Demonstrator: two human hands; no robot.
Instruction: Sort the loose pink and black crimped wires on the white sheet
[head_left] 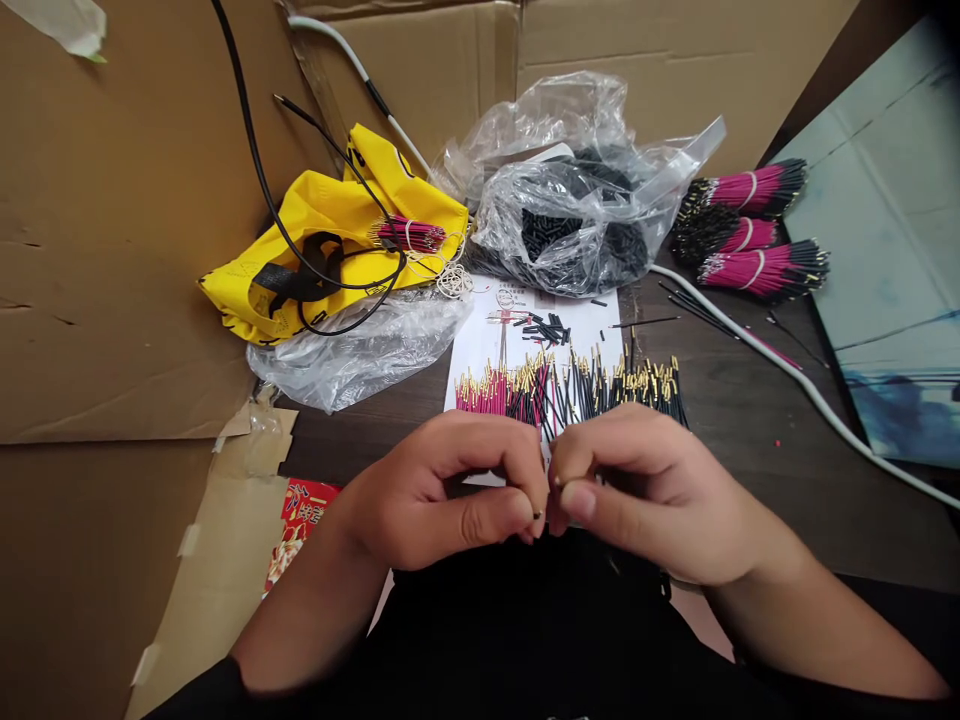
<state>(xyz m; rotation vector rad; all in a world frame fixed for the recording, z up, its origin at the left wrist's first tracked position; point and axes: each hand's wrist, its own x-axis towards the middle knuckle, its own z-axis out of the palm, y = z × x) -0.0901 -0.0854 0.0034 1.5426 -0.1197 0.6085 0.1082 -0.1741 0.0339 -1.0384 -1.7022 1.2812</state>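
My left hand (465, 490) and my right hand (637, 490) are close together at the table's near edge, each with thumb and forefinger pinched. Only a tiny tip shows at each pinch, too small to name. Just beyond my fingers lies a row of short wires (525, 385), some magenta and some black, with gold-coloured metal ends. They rest on a printed white paper sheet (461, 350). Behind the row, several short black tube pieces (546, 328) are scattered on the same sheet.
A clear plastic bag (585, 220) full of small black pieces stands at the back. Left of it sits a yellow bag (300, 210) with a black cable (244, 110) across it. Tied magenta-and-black wire bundles (757, 270) lie at right, near a white cable (817, 395). Cardboard walls (112, 250) enclose the table.
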